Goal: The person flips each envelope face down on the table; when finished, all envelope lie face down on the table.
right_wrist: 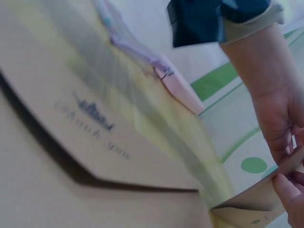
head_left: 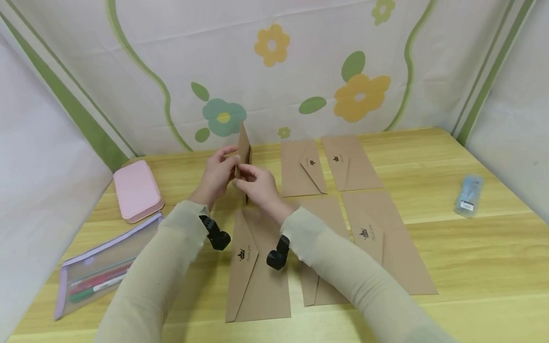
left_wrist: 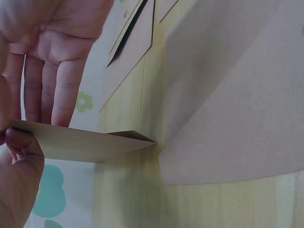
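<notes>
Near the back of the table, both hands hold a brown paper envelope (head_left: 243, 142), upright and nearly edge-on in the head view. The left hand (head_left: 217, 174) grips its left side. From the right, the right hand (head_left: 259, 186) pinches its near edge with thumb and fingers. In the left wrist view the envelope (left_wrist: 71, 145) has its lower corner close to the wooden table, a flap standing slightly out. The right wrist view catches the envelope (right_wrist: 259, 192) between the fingertips. Below the hands lies another brown envelope (head_left: 264, 273) with a crown print and pointed flap.
More brown envelopes lie flat to the right: two at the back (head_left: 297, 178) (head_left: 358, 163), two in front (head_left: 323, 215) (head_left: 399, 243). At left are a pink case (head_left: 138, 189) and a see-through pouch (head_left: 100, 248) with pens. A light-blue item (head_left: 468, 196) lies far right.
</notes>
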Demonstrator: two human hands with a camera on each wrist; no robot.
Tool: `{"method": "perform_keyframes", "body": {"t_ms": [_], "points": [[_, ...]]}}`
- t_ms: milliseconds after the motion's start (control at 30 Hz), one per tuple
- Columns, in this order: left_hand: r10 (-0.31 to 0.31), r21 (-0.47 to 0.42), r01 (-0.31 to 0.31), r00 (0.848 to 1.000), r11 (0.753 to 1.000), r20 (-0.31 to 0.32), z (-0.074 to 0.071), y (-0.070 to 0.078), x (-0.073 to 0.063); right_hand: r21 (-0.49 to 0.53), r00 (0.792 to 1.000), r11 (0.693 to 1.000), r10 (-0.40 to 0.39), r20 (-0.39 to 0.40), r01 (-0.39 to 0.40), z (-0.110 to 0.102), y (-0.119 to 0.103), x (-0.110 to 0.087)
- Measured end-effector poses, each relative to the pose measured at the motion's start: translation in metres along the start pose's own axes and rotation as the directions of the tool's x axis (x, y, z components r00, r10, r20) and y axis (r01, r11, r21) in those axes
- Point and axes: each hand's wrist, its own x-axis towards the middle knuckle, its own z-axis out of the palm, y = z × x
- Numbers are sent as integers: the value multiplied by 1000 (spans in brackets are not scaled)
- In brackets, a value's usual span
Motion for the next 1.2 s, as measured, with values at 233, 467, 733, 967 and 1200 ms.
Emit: {"method": "perform_keyframes", "body": {"t_ms": [233, 467, 733, 967, 1200], "points": [[-11, -45, 12, 1000, 999, 6, 1, -1, 0, -128, 998, 991, -54, -44, 48, 0, 3, -3], [-19, -85, 19, 1000, 996, -2, 5, -4, 2, -195, 986, 978, -106, -127, 80, 2, 2, -8], [-3, -113, 5, 1000, 994, 15, 11, -7, 5, -202, 966, 971, -169, -197, 128, 1, 1, -12], [11, -119, -8, 999, 993, 30, 14, -7, 4, -213, 947, 967, -196, -254, 143, 1, 3, -15], [26, -123, -19, 998, 992, 59, 15, -10, 4, -192, 913, 973, -191, -360, 128, -1, 6, -16]]}}
